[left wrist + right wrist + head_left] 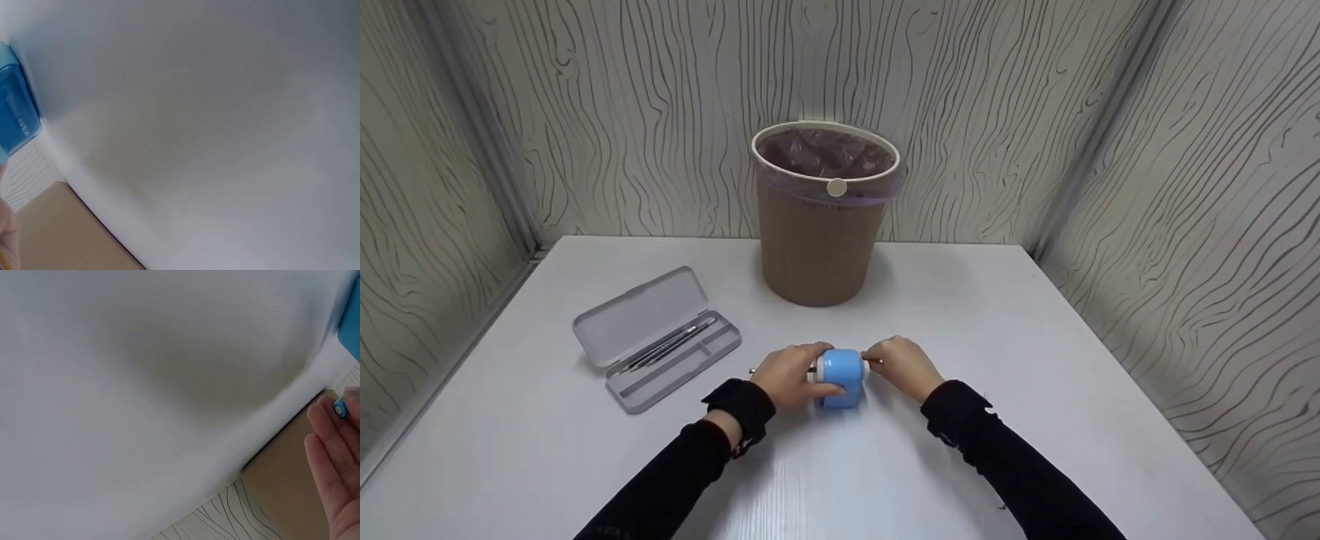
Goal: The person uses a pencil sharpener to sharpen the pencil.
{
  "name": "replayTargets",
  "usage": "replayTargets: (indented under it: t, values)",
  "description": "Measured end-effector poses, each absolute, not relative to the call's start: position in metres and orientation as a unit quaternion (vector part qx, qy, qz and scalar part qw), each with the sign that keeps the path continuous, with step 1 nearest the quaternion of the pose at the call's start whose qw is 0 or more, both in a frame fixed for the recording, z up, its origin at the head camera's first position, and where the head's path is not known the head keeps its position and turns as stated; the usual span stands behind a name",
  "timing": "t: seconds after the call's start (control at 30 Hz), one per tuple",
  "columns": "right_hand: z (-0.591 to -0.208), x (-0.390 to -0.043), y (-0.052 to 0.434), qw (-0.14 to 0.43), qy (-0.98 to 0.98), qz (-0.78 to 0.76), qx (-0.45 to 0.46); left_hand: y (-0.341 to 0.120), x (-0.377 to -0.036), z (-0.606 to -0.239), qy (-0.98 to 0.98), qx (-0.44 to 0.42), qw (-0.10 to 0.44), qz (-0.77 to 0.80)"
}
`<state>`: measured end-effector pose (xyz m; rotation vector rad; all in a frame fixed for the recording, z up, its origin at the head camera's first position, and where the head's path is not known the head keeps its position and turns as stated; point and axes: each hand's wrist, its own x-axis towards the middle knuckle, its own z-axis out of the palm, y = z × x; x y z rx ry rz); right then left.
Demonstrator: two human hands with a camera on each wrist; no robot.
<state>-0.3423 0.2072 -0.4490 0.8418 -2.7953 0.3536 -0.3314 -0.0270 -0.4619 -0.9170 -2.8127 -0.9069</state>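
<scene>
A blue tabletop pencil sharpener [841, 367] stands on the white table between my hands. Its body, with pale lettering on a see-through part [17, 115], shows at the edge of the left wrist view. My left hand [787, 376] grips it from the left, thumb near the front and fingers over the top. A pencil [812, 369] runs into the sharpener's left side, partly hidden behind that hand. On the other side, my right hand [907, 365] holds the crank handle, whose small blue knob [340, 408] sits between thumb and fingers in the right wrist view.
To the left lies an open grey pencil case [639, 313], with several pencils [667, 348] in its long compartment. A brown waste bin [821, 247] with a plastic liner stands beyond my hands, near the wood-patterned back wall [660, 112]. Side walls flank the table [1020, 375].
</scene>
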Motion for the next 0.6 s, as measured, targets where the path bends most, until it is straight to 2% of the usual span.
replayTargets:
  t: [0.6]
  values:
    - [-0.467,-0.313,0.215,0.105,-0.926,0.098,0.349,-0.026,-0.326,-0.461,-0.912,-0.273,0.005,-0.305]
